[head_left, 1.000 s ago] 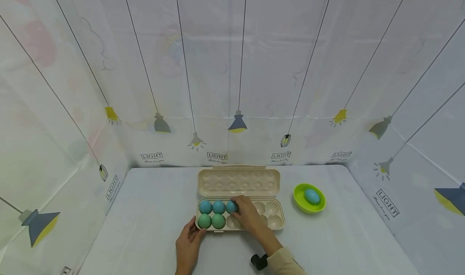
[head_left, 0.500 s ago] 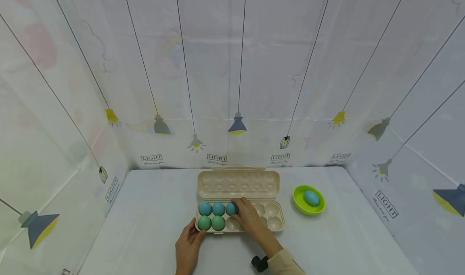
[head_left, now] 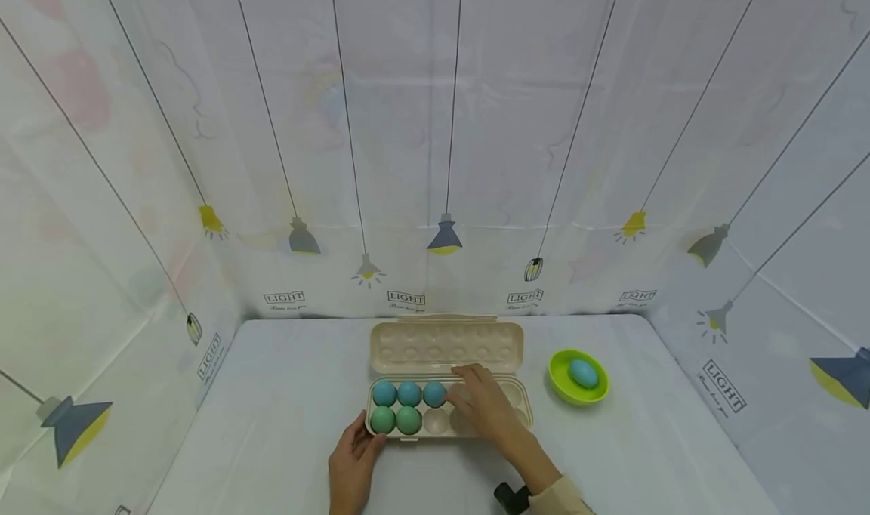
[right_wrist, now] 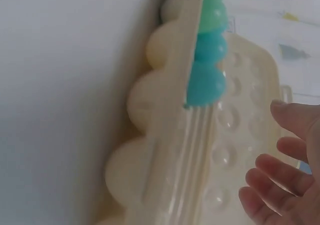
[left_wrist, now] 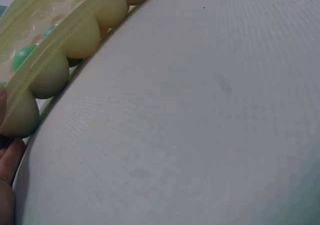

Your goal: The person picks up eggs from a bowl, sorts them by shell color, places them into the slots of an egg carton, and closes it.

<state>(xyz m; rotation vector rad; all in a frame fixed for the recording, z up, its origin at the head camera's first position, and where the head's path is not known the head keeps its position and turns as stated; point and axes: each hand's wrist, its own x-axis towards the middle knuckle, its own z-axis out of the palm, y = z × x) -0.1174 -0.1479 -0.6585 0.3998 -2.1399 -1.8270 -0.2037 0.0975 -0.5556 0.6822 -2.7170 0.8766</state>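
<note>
A beige egg carton (head_left: 446, 346) lies on the table with its lid folded back. Three blue eggs (head_left: 409, 393) fill the left part of its back row, and two green eggs (head_left: 396, 420) sit in front of them. My left hand (head_left: 352, 466) grips the carton's front left corner, thumb at the front edge and fingers along the side. Over the right half of the carton hovers my right hand (head_left: 485, 403), fingers extended and holding nothing, just right of the third blue egg (head_left: 434, 394). The right wrist view shows those fingers (right_wrist: 285, 175) spread apart beside the lid.
To the right of the carton is a lime-green bowl (head_left: 559, 387) with one blue egg (head_left: 583, 374) in it. A black device (head_left: 511, 498) is at the right wrist. Lamp-printed sheets (head_left: 435, 160) stand around the white table (head_left: 292, 394) at the back and sides.
My right hand has let go of the third blue egg, which stays in the back row, and has shifted to the right. The left hand keeps its place on the carton.
</note>
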